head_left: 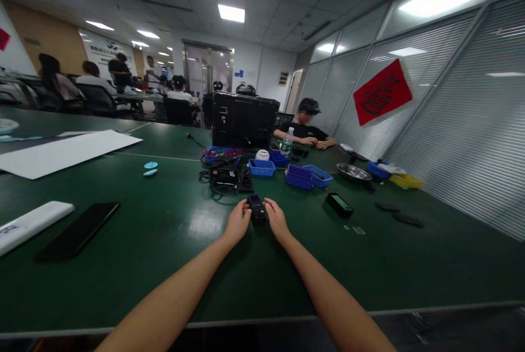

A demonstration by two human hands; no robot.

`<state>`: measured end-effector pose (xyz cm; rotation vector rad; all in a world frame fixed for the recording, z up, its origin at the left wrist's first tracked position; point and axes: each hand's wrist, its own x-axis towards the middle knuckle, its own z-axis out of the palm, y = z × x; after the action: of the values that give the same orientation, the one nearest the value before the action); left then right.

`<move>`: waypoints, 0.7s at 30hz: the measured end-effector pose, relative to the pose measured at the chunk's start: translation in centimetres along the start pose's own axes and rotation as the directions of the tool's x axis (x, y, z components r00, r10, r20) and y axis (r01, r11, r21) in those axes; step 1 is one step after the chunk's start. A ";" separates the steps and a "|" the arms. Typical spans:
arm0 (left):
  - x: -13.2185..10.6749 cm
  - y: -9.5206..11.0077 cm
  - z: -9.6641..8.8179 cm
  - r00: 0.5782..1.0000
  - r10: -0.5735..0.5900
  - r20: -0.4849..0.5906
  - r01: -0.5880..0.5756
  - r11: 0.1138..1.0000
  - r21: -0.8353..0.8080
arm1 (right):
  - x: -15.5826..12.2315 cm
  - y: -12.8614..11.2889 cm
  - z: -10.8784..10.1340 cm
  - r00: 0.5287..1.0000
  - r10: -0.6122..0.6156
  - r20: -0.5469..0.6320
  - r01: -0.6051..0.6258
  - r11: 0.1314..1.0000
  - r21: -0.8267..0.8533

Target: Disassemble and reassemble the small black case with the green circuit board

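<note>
A small black handheld device (256, 207) with a dark screen at its far end and buttons lower down is between my two hands, at or just above the green table. My left hand (238, 222) grips its left side, thumb and fingers curled against the edge. On the opposite edge, my right hand (277, 220) holds it with the fingers bent. Its underside is hidden. Just beyond lie a black box with cables (223, 177) and a black stand-like part (245, 179).
Blue trays (261, 167), a water bottle (287, 141) and a monitor (245, 121) stand farther back. To the right are an open black case (339, 204) and a metal bowl (353, 172). A black panel (79, 230) lies left. Across the table sits another person (305, 128).
</note>
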<state>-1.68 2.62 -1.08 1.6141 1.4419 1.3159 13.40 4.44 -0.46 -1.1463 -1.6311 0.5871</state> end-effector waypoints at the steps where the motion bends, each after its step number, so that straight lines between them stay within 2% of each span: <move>1: 0.0 0.0 0.0 1.000 0.001 -0.008 -0.001 1.000 0.016 | 0.1 0.3 0.1 0.998 0.045 0.052 -0.049 0.996 0.071; 5: 0.0 0.0 -0.1 0.996 0.056 -0.073 -0.046 0.989 0.139 | 0.1 0.5 0.3 0.960 0.073 0.272 -0.141 0.961 0.240; 8: -0.1 0.1 -0.1 0.988 0.119 -0.099 -0.089 0.961 0.263 | 0.1 0.1 0.3 0.937 0.021 0.349 -0.122 0.955 0.271; 11: -0.4 0.3 -0.1 0.991 0.110 -0.080 -0.076 0.937 0.340 | 0.2 -0.2 0.3 0.931 0.025 0.365 -0.135 0.951 0.279; 17: -0.7 0.8 -0.8 0.997 0.048 -0.058 -0.022 0.921 0.388 | 0.7 -0.3 -0.3 0.952 0.168 0.255 -0.223 0.953 0.206; 21: -1.0 1.2 -1.7 0.998 -0.006 -0.069 0.033 0.912 0.409 | 0.9 -0.4 -1.1 0.936 0.197 0.293 -0.259 0.947 0.190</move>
<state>-2.70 1.04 0.30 1.8221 1.8660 1.1122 14.20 4.94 0.66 -1.1302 -1.6153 1.0956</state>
